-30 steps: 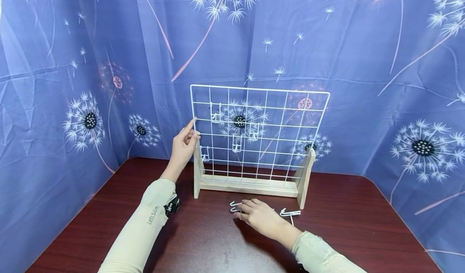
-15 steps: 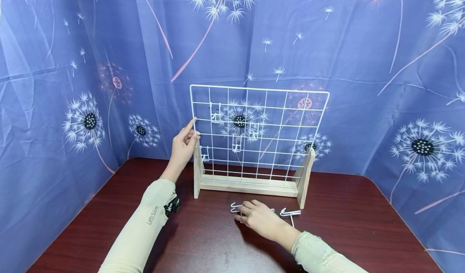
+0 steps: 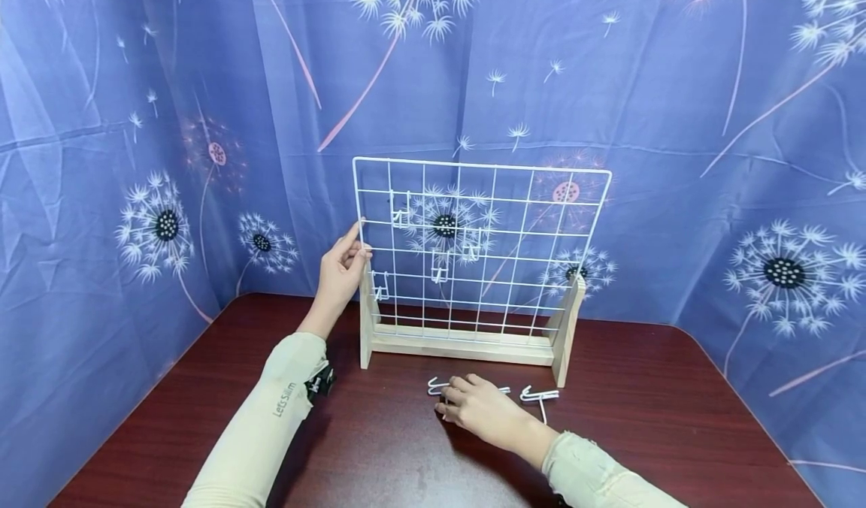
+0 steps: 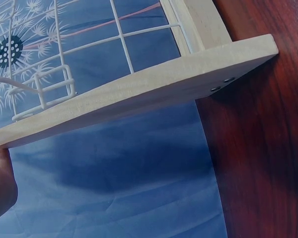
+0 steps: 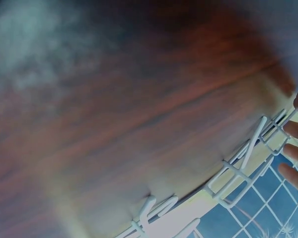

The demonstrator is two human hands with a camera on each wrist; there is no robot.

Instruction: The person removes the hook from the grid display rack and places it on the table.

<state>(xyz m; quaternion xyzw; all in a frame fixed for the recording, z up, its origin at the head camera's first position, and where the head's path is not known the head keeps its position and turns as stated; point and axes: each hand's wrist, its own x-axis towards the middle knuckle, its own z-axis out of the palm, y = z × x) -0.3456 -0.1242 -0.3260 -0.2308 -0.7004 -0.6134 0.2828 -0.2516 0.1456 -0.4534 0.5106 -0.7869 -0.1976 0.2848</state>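
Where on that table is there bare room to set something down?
Bare wood lies on the table right of the wooden stand, and at the front left beside the left sleeve. It is crowded just before the stand: loose hooks lie there under the right hand.

A dark reddish-brown wooden surface (image 3: 643, 418) is enclosed on three sides by a blue fabric backdrop (image 3: 676, 102), on which white dandelion heads and thin pink stems are printed. Creases and folds are seen across the cloth. The scene is evenly lit, and a faint sheen is shown on the wood.
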